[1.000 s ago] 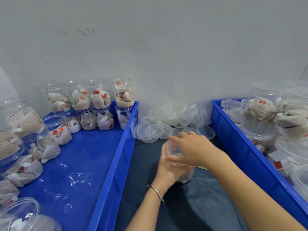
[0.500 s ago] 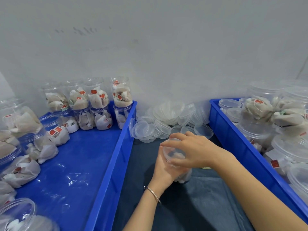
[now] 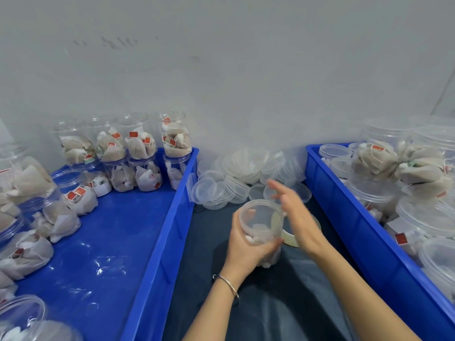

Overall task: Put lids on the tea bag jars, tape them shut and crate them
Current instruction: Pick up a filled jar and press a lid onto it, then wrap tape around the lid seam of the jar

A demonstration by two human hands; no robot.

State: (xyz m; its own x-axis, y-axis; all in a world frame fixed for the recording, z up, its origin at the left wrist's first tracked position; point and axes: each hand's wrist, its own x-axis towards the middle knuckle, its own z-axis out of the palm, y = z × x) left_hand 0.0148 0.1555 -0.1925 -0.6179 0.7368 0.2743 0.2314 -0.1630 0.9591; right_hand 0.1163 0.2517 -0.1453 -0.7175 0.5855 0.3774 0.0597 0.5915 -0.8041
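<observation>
Here, in the head view, the left hand is wrapped around a clear, round plastic jar, thumb on the near wall and fingers behind, holding it upright above the dark, slightly creased cloth between the two crates. A clear lid sits on the jar's mouth, and pale, crumpled tea bags show through the wall low down. The right hand is spread with straight fingers and holds nothing; it lies just beside the jar's right side, motion-blurred at the fingertips. A thin metal bangle circles the left wrist. A pale ring that looks like a roll of tape lies on the cloth behind the jar, partly hidden by the right hand.

Against the matte grey wall sits a loose heap of shallow, translucent lids. The left crate is glossy blue plastic with a reflective floor; capped jars of paper tea bags with red tags stand stacked two high at its far end and along its left side. The right crate, the same blue, is crowded with further filled jars, several lying tilted.
</observation>
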